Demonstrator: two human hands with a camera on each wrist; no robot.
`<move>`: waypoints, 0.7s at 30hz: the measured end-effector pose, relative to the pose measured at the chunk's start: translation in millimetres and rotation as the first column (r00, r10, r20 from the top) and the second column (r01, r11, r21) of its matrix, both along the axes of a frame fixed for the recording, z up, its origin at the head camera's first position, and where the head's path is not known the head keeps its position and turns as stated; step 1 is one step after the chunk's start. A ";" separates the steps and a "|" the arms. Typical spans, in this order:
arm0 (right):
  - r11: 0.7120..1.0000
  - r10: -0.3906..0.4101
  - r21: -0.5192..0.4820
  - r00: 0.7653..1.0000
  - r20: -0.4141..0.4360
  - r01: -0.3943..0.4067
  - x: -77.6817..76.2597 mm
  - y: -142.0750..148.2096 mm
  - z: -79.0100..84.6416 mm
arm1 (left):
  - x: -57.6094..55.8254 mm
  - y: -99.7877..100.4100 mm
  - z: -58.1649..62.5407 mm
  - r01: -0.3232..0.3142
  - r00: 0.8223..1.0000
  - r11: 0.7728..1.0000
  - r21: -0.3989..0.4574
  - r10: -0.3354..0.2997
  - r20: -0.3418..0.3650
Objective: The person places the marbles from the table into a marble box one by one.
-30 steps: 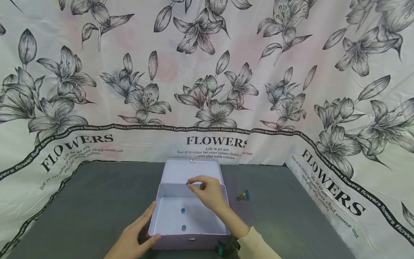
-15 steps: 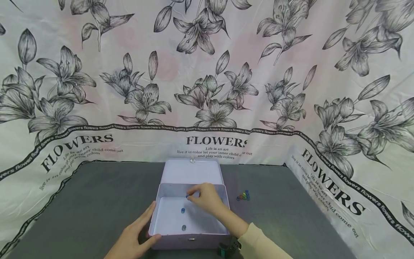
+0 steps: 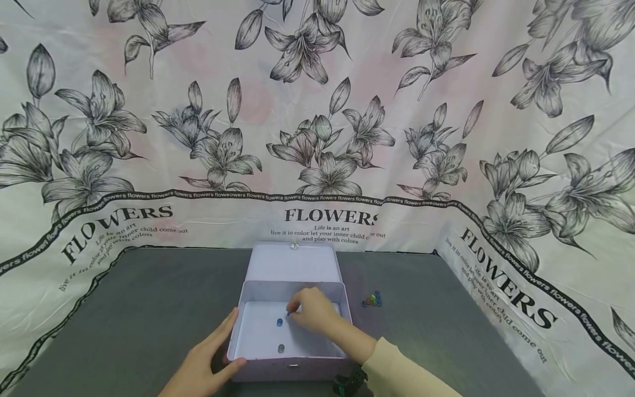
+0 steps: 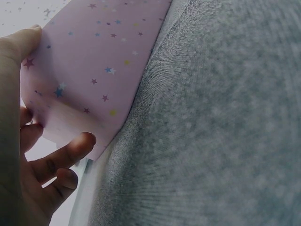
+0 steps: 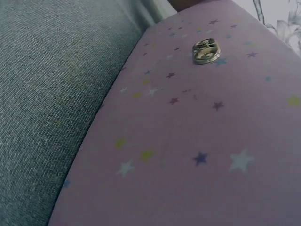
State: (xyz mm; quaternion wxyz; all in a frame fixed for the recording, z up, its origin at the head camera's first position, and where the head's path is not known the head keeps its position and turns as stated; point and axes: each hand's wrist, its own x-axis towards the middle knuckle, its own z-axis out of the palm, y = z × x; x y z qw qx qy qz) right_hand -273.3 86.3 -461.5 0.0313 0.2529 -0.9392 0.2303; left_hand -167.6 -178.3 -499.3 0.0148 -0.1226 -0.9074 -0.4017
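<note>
A small blue bead (image 3: 289,314) sits pinched between the thumb and forefinger of a person's right hand (image 3: 313,309), low inside an open box at the frame's lower centre (image 3: 292,371). Just left of and below those fingertips, a second blue bead (image 3: 280,322) lies on the box floor; a greyish bead (image 3: 281,348) rests nearer the front wall. The likeliest mishap is a nudge: the knuckles or the held bead could knock its neighbour out of place, and a piece this small could slip from a loose pinch and roll. The left hand (image 3: 203,355), fingers extended and relaxed, rests against the box's lower-left corner; a push there could jolt both loose beads. Right of the box, a cluster of coloured pieces (image 3: 372,299) stands on the grey table (image 3: 421,336). Behind, a lily-print cloth (image 3: 223,220) reads "FLOWERS" at left, centre and right, above "Life is an art live it in color let your inner child come out and play with colors"; its dark band repeats "flowers." The starred box shows no legible brand.
</note>
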 end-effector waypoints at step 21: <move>0.998 -0.036 -0.054 0.998 0.044 0.038 -2.7 2.0 0.3 | 2.1 -0.6 -1.9 0.003 0.994 1.000 -0.001 -0.003 -0.112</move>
